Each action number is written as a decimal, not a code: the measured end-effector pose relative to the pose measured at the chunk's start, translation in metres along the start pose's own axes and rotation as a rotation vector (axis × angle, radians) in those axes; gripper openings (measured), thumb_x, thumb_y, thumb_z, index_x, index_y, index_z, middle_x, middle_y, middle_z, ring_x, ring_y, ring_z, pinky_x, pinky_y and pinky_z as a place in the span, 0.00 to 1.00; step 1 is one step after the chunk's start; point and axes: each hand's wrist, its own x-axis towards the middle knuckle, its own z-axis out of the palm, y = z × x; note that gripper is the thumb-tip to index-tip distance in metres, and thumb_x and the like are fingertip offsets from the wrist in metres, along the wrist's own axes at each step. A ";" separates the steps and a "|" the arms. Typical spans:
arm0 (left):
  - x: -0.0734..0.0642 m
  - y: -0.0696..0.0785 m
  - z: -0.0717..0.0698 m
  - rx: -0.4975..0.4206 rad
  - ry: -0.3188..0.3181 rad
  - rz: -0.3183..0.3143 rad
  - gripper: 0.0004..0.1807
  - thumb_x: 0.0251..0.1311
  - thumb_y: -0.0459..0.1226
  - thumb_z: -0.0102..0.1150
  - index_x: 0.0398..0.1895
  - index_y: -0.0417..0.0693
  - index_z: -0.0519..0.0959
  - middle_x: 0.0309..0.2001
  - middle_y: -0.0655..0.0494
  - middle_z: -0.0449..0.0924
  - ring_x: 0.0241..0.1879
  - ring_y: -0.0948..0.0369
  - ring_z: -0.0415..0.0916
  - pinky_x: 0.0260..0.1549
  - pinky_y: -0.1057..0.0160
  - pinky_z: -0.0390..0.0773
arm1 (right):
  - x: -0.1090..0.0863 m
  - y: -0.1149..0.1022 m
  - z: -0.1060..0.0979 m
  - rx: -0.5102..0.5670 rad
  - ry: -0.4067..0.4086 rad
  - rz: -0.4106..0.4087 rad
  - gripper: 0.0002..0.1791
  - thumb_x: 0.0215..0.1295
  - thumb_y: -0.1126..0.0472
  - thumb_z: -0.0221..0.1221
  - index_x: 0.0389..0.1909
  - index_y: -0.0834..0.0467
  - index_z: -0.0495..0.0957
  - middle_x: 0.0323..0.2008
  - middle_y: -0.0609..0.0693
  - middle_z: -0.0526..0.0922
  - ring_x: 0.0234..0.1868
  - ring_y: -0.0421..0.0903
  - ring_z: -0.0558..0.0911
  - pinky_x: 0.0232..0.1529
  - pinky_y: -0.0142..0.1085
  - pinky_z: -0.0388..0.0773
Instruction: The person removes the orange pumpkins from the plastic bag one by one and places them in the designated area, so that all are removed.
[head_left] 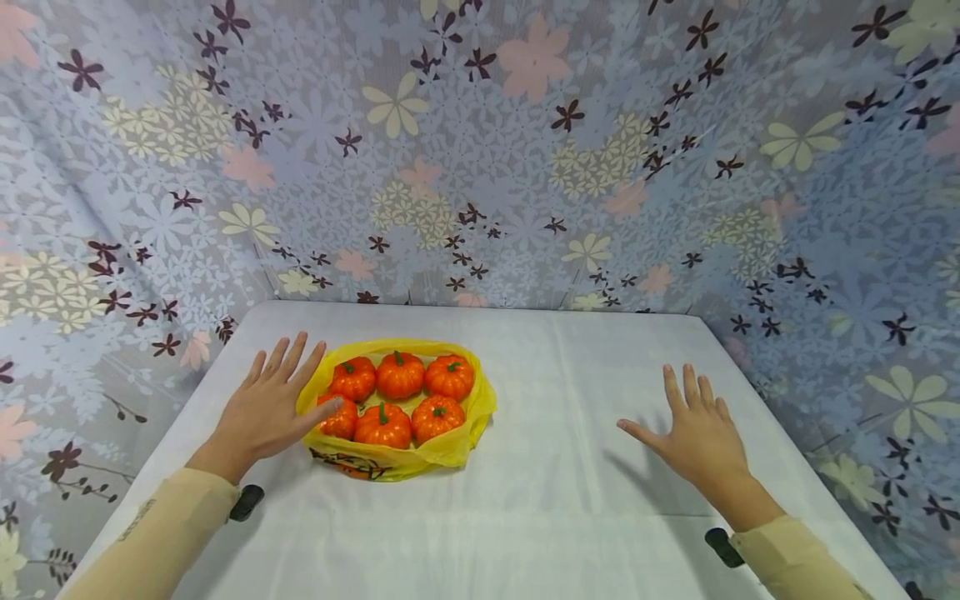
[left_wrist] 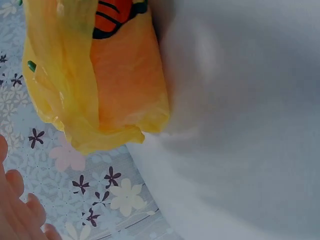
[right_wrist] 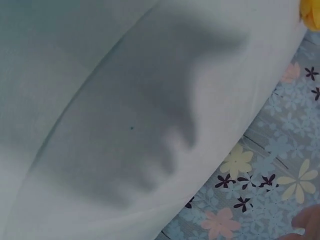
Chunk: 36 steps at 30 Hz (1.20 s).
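Several small orange pumpkins (head_left: 400, 375) with green stems sit in two rows inside a yellow plastic bag (head_left: 480, 417), its mouth spread wide. My left hand (head_left: 266, 404) hovers at the bag's left side with fingers straight and spread; its thumb overlaps the front left pumpkin in the head view, and I cannot tell whether it touches. In the left wrist view the bag's side (left_wrist: 130, 90) shows a black and orange print. Over the right part of the table, my right hand (head_left: 701, 433) is held up with straight, spread fingers and holds nothing.
A white cloth covers the table (head_left: 555, 500). Flower-patterned fabric (head_left: 495, 150) hangs behind it and along both sides. The right hand casts a shadow on the cloth. A small black device (head_left: 246, 503) sits under the left wrist, another (head_left: 723, 547) under the right.
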 end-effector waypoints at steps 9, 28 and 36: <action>0.000 -0.002 0.002 -0.193 0.009 -0.078 0.49 0.70 0.64 0.45 0.83 0.54 0.39 0.81 0.46 0.31 0.74 0.33 0.46 0.72 0.36 0.46 | -0.002 0.001 -0.001 0.128 -0.017 0.109 0.63 0.63 0.23 0.50 0.80 0.58 0.31 0.78 0.69 0.38 0.28 0.60 0.79 0.20 0.51 0.72; -0.007 -0.006 0.005 -0.415 0.132 -0.195 0.38 0.74 0.58 0.46 0.82 0.59 0.51 0.74 0.38 0.61 0.69 0.34 0.60 0.63 0.29 0.60 | -0.011 -0.002 0.013 0.419 0.174 0.090 0.49 0.71 0.39 0.58 0.80 0.61 0.48 0.69 0.73 0.63 0.61 0.73 0.71 0.53 0.66 0.73; -0.006 -0.011 0.009 -0.455 0.074 -0.220 0.38 0.74 0.59 0.43 0.80 0.54 0.56 0.75 0.39 0.59 0.71 0.34 0.57 0.64 0.29 0.57 | -0.012 -0.005 0.018 0.487 0.174 0.103 0.49 0.71 0.41 0.60 0.80 0.62 0.48 0.72 0.72 0.60 0.64 0.72 0.70 0.56 0.65 0.73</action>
